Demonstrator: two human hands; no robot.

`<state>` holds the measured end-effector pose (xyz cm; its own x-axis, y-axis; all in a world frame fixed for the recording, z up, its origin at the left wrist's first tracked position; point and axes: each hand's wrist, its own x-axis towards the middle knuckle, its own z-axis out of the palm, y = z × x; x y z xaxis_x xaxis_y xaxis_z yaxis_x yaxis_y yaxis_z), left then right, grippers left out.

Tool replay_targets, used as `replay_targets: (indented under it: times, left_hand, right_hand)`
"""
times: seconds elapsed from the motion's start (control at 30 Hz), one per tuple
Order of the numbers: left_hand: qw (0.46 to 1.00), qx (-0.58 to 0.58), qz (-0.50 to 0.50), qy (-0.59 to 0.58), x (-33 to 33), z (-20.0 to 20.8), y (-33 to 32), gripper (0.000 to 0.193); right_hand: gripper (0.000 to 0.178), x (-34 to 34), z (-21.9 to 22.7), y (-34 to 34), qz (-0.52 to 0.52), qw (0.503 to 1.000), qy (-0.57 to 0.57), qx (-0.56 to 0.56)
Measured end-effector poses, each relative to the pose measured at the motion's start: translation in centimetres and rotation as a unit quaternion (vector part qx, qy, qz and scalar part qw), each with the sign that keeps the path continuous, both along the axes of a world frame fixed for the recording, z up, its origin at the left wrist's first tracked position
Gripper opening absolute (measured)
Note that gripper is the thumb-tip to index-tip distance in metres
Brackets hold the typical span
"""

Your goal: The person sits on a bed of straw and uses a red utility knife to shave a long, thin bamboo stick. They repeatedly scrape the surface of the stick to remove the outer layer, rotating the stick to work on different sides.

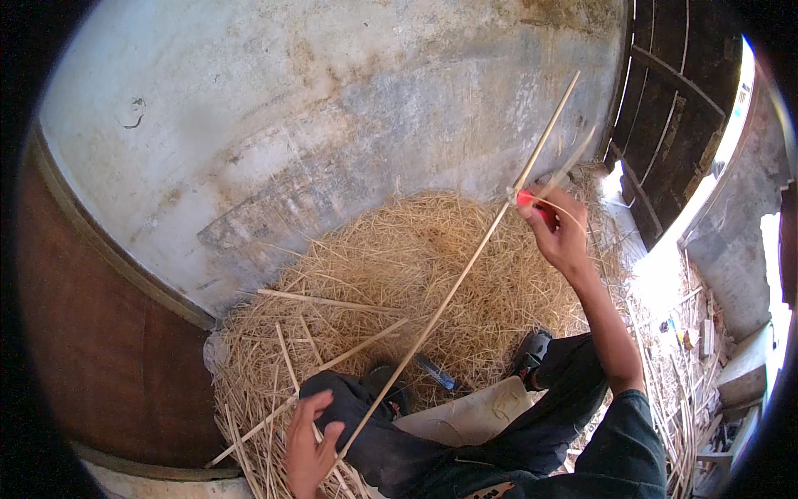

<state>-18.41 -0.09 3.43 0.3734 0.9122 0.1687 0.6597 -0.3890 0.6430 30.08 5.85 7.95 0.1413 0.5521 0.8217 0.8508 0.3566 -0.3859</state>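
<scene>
A long, thin bamboo strip [453,287] runs slantwise from beside my left hand up past my right hand. My right hand [561,237] is closed on a red-handled knife [544,208], pressed against the strip's upper part. The knife's blade is blurred and points up to the right. A thin pale shaving curls over that hand. My left hand [312,445] is by my knee at the strip's lower end, thumb and fingers apart. The strip passes close to its thumb; whether they touch I cannot tell.
A heap of straw-like shavings [391,249] covers the floor before me. Several pale strips [366,345] lie at left. Between my legs are a whitish curved piece [474,412] and a narrow blue-ended thing [439,376]. A stained wall [332,125] stands ahead, a dark wooden door [673,108] at right.
</scene>
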Motion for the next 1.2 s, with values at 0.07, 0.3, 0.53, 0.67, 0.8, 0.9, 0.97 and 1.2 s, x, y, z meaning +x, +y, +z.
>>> replay_targets:
  times: [0.07,0.3,0.53,0.67,0.8,0.9,0.97,1.2]
  left_hand:
    - [0.993,-0.032,-0.059,-0.093,3.2,-0.1,1.8,0.067]
    - [0.863,-0.312,-0.281,-0.281,12.1,-4.2,5.0,0.058]
    - [0.957,-0.188,-0.146,-0.165,14.4,-2.6,0.2,0.052]
    - [0.987,-0.115,-0.079,-0.078,14.2,-1.1,-1.9,0.051]
    - [0.869,-0.371,-0.207,-0.256,12.1,-4.4,-1.4,0.044]
    - [0.829,-0.451,-0.178,-0.279,11.8,-4.6,-1.9,0.048]
    - [0.918,-0.291,-0.163,-0.212,11.7,-5.2,-2.6,0.052]
    - [0.969,-0.244,0.043,-0.014,8.6,-5.6,-3.7,0.041]
  right_hand:
    - [0.020,-1.1,0.3,-0.5,0.012,1.000,-0.004,0.003]
    - [0.025,-2.5,1.4,-2.2,-0.003,0.999,-0.017,0.037]
    - [0.024,-2.2,0.1,-3.9,-0.070,0.996,-0.039,0.049]
    - [0.023,-2.6,-0.5,-4.6,-0.064,0.995,-0.036,0.063]
    - [0.021,-3.5,0.6,-6.1,-0.063,0.994,-0.080,0.044]
    - [0.025,-4.4,0.9,-6.1,-0.050,0.995,-0.076,0.051]
    - [0.023,-4.0,0.0,-6.0,-0.063,0.994,-0.079,0.053]
    - [0.043,9.8,-1.5,-7.4,-0.315,0.937,0.150,0.012]
